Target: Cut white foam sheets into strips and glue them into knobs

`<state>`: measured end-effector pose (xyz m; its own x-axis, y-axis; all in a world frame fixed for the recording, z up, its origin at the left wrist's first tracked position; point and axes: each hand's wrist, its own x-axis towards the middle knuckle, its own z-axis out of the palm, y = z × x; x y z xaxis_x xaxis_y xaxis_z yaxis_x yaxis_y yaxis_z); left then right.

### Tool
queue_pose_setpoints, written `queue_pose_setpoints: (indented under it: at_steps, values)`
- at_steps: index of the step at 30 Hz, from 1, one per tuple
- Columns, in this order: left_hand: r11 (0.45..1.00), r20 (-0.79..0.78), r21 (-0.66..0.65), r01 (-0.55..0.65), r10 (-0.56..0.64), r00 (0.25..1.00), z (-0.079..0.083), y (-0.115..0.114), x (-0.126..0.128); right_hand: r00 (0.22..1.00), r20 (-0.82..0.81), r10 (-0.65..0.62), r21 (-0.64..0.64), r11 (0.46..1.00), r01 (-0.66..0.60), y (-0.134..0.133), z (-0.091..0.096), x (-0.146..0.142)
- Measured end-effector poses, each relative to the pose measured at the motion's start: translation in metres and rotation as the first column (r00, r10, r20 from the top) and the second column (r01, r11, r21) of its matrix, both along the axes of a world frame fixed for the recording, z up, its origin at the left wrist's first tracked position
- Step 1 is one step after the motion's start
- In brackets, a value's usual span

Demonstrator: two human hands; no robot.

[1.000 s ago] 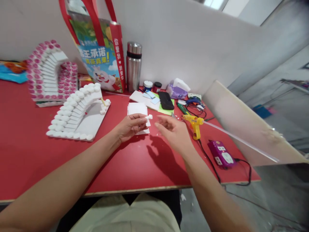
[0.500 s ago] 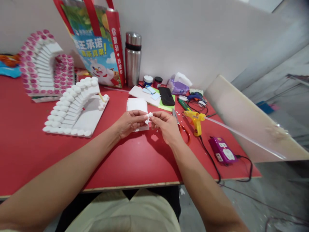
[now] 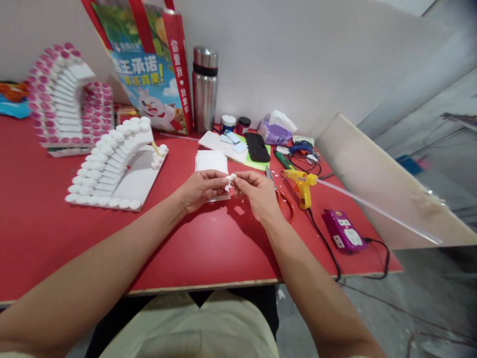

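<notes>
My left hand (image 3: pixel 201 189) and my right hand (image 3: pixel 257 193) meet over the red table (image 3: pixel 208 248), both pinching a small white foam piece (image 3: pixel 230 179) between their fingertips. Just behind the hands lies a stack of white foam sheets (image 3: pixel 210 162). To the left stands a white foam staircase model (image 3: pixel 115 164) on a white base. Red-handled scissors (image 3: pixel 280 195) lie right beside my right hand, and a yellow glue gun (image 3: pixel 302 187) stands further right.
A pink-dotted foam model (image 3: pixel 63 99), a printed shopping bag (image 3: pixel 149 74) and a steel flask (image 3: pixel 204 89) stand at the back. Small jars, a black case (image 3: pixel 257 148), tissues and cables clutter the back right. A purple power strip (image 3: pixel 343 232) lies near the right edge.
My right hand came in from the right and pinched the foam piece that my left hand held alone. The scissors now show beside it. The view shifted slightly.
</notes>
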<state>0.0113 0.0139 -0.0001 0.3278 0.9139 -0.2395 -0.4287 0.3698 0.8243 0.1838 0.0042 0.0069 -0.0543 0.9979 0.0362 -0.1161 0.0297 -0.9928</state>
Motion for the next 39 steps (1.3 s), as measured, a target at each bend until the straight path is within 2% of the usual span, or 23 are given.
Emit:
queue_pose_setpoints:
  at_steps: [7,14,21,27,34,39]
  values:
    - [1.0,0.032,0.006,0.02,-0.021,0.999,-0.001,0.0,-0.001,0.999,-0.043,0.004,0.001,1.0,-0.004,0.0,0.002,0.002]
    - [1.0,0.012,0.023,0.022,-0.022,1.0,-0.004,0.0,-0.002,1.0,-0.007,0.013,0.029,0.999,-0.013,-0.002,0.002,0.002]
    - [0.999,-0.041,-0.007,-0.036,0.036,0.999,0.0,0.0,0.0,0.989,0.14,0.051,0.161,0.984,-0.074,-0.003,0.001,0.005]
    - [0.998,-0.005,-0.004,-0.064,0.064,0.998,-0.004,0.0,0.001,0.956,0.285,0.077,0.236,0.961,-0.147,-0.003,-0.004,0.006]
    - [0.991,0.015,0.095,-0.094,0.093,0.996,-0.009,0.003,0.005,0.929,0.366,0.057,0.327,0.927,-0.185,-0.007,-0.011,0.004]
    - [0.984,-0.002,0.121,-0.128,0.129,0.992,-0.01,0.003,0.005,0.882,0.471,-0.018,0.441,0.87,-0.218,-0.009,-0.009,0.005]
